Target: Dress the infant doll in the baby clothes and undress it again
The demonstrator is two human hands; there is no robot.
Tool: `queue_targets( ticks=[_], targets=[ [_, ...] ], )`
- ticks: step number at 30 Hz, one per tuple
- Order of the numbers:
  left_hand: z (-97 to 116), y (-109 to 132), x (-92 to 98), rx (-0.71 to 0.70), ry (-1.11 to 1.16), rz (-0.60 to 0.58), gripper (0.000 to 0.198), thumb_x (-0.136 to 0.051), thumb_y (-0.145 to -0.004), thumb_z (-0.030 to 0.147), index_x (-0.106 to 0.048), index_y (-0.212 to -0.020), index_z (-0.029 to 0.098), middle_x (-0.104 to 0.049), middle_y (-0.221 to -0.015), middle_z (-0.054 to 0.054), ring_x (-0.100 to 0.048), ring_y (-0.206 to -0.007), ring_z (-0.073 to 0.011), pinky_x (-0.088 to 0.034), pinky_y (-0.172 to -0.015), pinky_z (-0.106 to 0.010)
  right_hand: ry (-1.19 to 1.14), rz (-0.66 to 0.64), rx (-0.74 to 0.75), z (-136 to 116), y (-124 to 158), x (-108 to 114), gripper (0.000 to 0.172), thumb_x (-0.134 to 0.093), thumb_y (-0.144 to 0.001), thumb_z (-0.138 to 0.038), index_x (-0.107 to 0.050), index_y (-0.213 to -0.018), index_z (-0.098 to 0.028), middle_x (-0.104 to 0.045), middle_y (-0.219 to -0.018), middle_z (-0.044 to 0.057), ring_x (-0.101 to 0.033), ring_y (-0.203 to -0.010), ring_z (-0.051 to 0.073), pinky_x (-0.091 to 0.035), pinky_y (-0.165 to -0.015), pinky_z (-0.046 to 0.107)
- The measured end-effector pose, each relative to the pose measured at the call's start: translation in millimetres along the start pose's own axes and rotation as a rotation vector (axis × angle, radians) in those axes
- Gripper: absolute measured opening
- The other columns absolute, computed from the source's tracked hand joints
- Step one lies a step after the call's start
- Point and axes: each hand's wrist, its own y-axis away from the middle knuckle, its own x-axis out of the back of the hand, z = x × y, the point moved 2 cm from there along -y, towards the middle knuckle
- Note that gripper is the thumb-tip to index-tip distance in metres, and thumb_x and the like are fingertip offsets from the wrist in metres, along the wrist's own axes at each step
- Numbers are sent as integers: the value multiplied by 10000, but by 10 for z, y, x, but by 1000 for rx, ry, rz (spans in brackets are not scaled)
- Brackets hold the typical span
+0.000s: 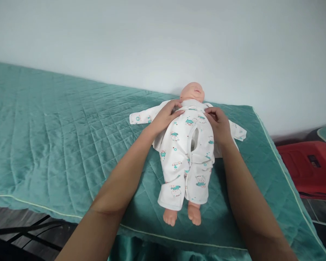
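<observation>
A baby doll lies on its back, head toward the wall and bare feet toward me. It wears white printed trousers, pulled up to the chest, with an opening at the crotch. A white printed top lies spread under it, sleeves out to both sides. My left hand is at the left edge of the waistband, thumb and fingers closed on the trousers' cloth. At the right edge, my right hand also has its fingers bent round the waistband; its fingertips are partly hidden.
The doll rests on a green quilted cover against a pale wall. A red plastic object stands beyond the right edge. Dark bars show below the front left edge.
</observation>
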Motion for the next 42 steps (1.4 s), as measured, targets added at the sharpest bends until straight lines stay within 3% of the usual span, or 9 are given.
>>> queue_targets(
  ticks=[6, 9, 19, 25, 30, 36, 42],
  targets=[
    [21, -138, 82, 3, -58, -136, 229, -618, -865, 439, -581, -806, 220, -627, -1375, -71, -485, -1378, -272, -355, -1140, -407, 98, -129, 113, 110, -126, 37, 226, -618, -859, -427, -503, -782, -248, -576, -985, 30, -536, -875, 183, -476, -875, 361],
    [15, -181, 108, 4, -77, -169, 243, -620, -866, 440, -584, -774, 218, -670, -1283, -71, -500, -1360, -280, -352, -1137, -417, 128, -190, 141, 114, -157, 48, 274, -594, -882, -472, -503, -752, -248, -550, -960, 32, -533, -928, 203, -464, -907, 378],
    [-20, -105, 69, 22, -29, -100, 302, -553, -932, 461, -521, -780, 202, -652, -1263, -77, -561, -1242, -255, -387, -1086, -400, 54, -139, 115, 122, -128, 45, 319, -609, -911, -481, -589, -709, -235, -617, -986, 35, -587, -986, 210, -448, -968, 396],
    [-23, -72, 45, 16, -5, -75, 276, -545, -940, 447, -520, -799, 212, -655, -1271, -70, -512, -1349, -260, -379, -1103, -386, 18, -50, 62, 143, -78, 43, 236, -667, -876, -408, -643, -717, -236, -684, -1014, 35, -620, -993, 211, -470, -954, 391],
    [-40, -73, 41, 6, -4, -66, 265, -547, -940, 445, -522, -808, 216, -661, -1271, -75, -502, -1372, -258, -366, -1126, -396, -177, -13, -59, 231, -53, 11, 169, -728, -817, -386, -634, -821, -246, -685, -1043, 31, -632, -984, 202, -491, -944, 385],
    [-24, -59, 37, 37, -6, -55, 254, -546, -938, 445, -533, -816, 222, -620, -1396, -54, -490, -1391, -248, -363, -1145, -393, -154, -59, -32, 259, -76, 30, 261, -714, -835, -410, -564, -722, -229, -656, -1044, 26, -603, -938, 185, -472, -909, 365],
    [-5, -49, 33, 52, -11, -40, 233, -554, -929, 430, -556, -823, 222, -571, -1486, -43, -509, -1378, -250, -357, -1162, -416, -86, -149, 57, 205, -82, 62, 251, -628, -907, -436, -600, -751, -242, -618, -1061, 24, -581, -1049, 202, -414, -1018, 389]
  ],
)
